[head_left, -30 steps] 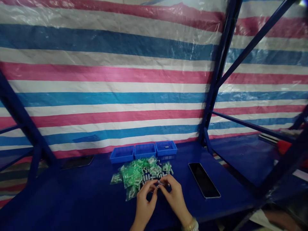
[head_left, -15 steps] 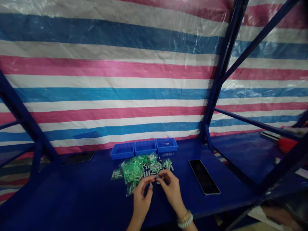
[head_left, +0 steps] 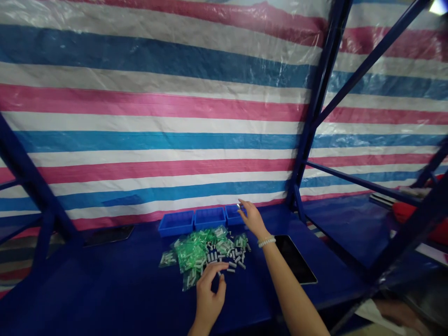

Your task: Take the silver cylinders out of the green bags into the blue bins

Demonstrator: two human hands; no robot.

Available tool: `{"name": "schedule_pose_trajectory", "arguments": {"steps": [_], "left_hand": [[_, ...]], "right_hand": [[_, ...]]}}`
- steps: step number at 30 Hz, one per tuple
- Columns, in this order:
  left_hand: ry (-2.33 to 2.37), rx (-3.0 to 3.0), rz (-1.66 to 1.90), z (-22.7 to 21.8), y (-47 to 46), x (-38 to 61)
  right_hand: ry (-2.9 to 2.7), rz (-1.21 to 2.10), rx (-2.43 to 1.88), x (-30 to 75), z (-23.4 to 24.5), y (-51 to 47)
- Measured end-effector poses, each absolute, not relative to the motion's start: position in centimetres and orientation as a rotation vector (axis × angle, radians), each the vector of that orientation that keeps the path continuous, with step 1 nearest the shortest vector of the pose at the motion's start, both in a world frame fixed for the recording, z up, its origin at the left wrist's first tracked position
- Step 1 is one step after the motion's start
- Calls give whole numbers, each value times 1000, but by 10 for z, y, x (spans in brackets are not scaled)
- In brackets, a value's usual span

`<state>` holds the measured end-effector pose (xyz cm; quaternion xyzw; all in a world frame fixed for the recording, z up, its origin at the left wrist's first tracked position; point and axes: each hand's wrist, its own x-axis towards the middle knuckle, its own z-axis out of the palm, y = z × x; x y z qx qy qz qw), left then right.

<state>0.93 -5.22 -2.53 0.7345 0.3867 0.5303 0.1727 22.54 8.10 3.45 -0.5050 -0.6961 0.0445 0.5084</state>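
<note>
My right hand reaches over the rightmost of three blue trays, its fingers pinched on a small silvery cylinder. A beaded bracelet circles that wrist. My left hand rests near the table's front, thumb and fingers curved but apart. Just beyond it lie loose small grey cylinders, some of them close to its fingertips. Behind and left of these is a heap of clear and green plastic bags with similar small pieces inside.
Left of the right-hand tray stand the middle blue tray and the left blue tray. A dark-screened tablet lies right, partly behind my right forearm. Another dark flat device lies back left. Blue metal posts frame the blue table.
My right hand has left the spot beside my left hand and moved forward to the right-hand tray with a small cylinder. My left hand stays nearly in place, its fingers somewhat wider.
</note>
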Motion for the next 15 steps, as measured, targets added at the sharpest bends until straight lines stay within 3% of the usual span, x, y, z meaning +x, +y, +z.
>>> {"name": "schedule_pose_trajectory", "arguments": {"steps": [15], "left_hand": [[1188,2151,1477,-30,-50,11]], "right_hand": [[-1759,272,-1656,202,-47,-37]]}}
